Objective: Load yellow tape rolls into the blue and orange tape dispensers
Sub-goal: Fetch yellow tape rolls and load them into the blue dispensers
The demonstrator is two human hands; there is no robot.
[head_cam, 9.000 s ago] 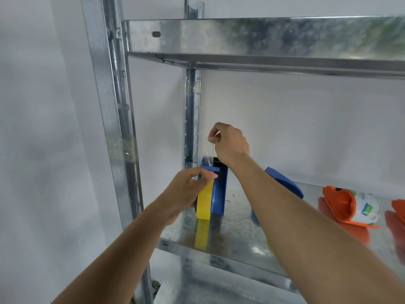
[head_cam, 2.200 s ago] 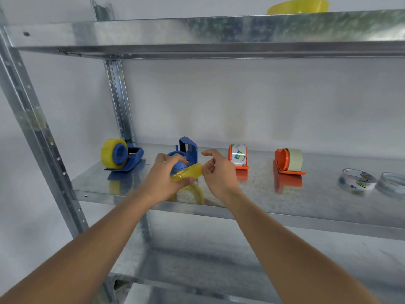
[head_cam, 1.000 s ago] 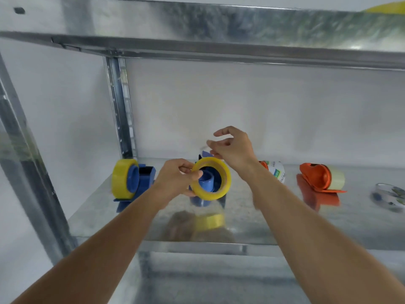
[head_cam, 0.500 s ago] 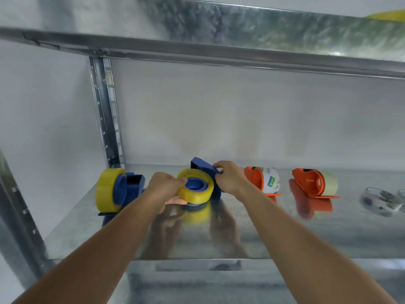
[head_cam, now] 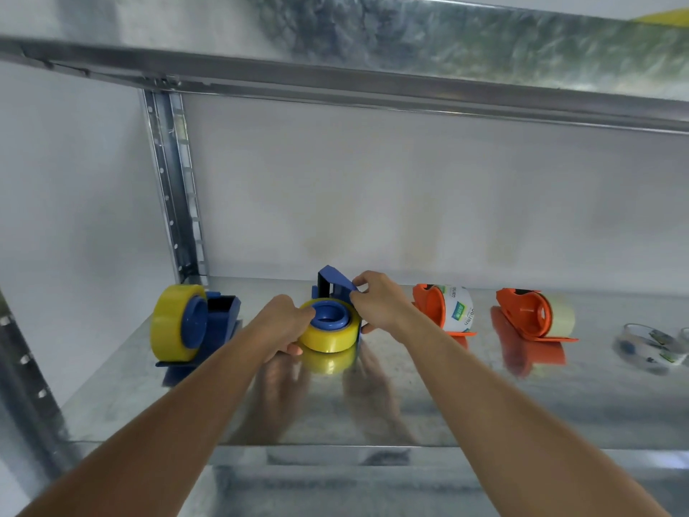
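Observation:
A yellow tape roll [head_cam: 330, 335] sits around the hub of a blue dispenser [head_cam: 332, 285] lying on its side mid-shelf. My left hand [head_cam: 281, 324] grips the roll's left edge, thumb on the blue hub. My right hand [head_cam: 380, 300] pinches the dispenser's blue flap at the top right of the roll. Another blue dispenser [head_cam: 220, 319] carrying a yellow roll [head_cam: 169, 322] stands at the left. Two orange dispensers stand to the right: one [head_cam: 432, 307] holds a white labelled roll, the other [head_cam: 527, 315] a pale roll.
All of it rests on a shiny metal shelf [head_cam: 410, 404]. Clear tape rolls [head_cam: 650, 345] lie at the far right. An upper shelf [head_cam: 373, 65] hangs overhead with a yellow roll [head_cam: 667, 16] on it. A slotted upright [head_cam: 173, 188] stands at the back left.
The roll and blue dispenser came down from mid-air to lie on the shelf. My right hand moved from above the roll to the dispenser's flap. Over the last half second little moved.

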